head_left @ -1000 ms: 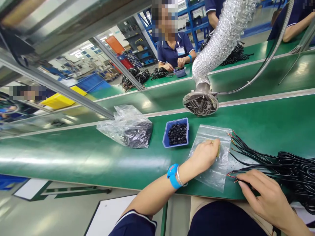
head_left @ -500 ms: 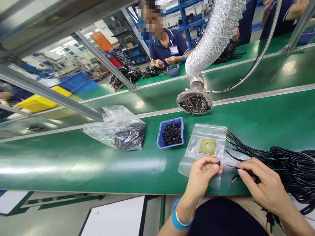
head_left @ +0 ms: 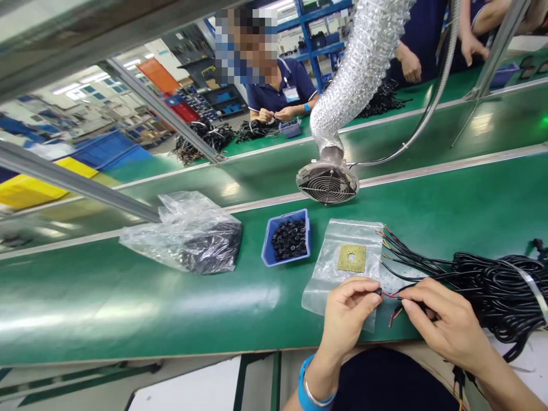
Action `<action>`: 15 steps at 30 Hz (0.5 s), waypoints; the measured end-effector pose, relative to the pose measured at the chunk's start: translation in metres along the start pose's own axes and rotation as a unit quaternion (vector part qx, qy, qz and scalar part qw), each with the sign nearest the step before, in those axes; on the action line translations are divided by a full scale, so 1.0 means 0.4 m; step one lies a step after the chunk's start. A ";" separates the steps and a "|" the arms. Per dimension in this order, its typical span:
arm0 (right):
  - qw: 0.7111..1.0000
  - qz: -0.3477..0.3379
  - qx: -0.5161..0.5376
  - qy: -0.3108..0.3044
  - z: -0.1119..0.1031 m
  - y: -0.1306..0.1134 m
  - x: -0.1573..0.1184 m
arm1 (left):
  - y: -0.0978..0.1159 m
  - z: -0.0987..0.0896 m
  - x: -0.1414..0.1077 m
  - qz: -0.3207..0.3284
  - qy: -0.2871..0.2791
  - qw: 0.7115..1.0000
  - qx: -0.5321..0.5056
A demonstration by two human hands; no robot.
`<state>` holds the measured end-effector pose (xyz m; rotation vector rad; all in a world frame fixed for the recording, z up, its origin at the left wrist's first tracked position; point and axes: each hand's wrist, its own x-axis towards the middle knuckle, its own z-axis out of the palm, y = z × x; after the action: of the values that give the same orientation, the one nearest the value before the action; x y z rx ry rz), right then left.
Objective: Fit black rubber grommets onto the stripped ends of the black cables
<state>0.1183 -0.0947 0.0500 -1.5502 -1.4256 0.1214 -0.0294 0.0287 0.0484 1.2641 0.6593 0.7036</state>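
Between thumb and forefinger, my left hand (head_left: 351,308) pinches a small black grommet (head_left: 378,291). My right hand (head_left: 445,319) grips a black cable (head_left: 399,298) close to its stripped end. The thin red wires (head_left: 389,295) of that cable reach the grommet; whether they pass through it is too small to tell. Under and behind my hands lies a clear plastic bag (head_left: 323,285) with a yellow square sponge (head_left: 351,258) on it, which has a hole in its middle. A bundle of black cables (head_left: 488,285) lies to the right, several bare coloured wire ends pointing left.
A blue bin (head_left: 266,251) of small black parts stands left of the sponge. Farther left rests a plastic bag of dark parts (head_left: 209,245). A fume extractor hood (head_left: 329,182) hangs over the green bench (head_left: 171,308). Across the barrier, a co-worker (head_left: 280,85) handles small parts.
My hands have come closer together, and the red wire ends now meet the grommet. The camera view has shifted slightly, moving the bench items left in the picture.
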 end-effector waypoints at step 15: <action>0.998 -0.011 0.012 0.065 -0.001 0.005 0.021 | -0.021 -0.049 0.022 0.099 -0.041 0.973 0.203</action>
<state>0.1225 -0.0878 0.0531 -1.4947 -1.3344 0.0249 -0.0380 0.0461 0.0360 1.7471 0.6337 0.6963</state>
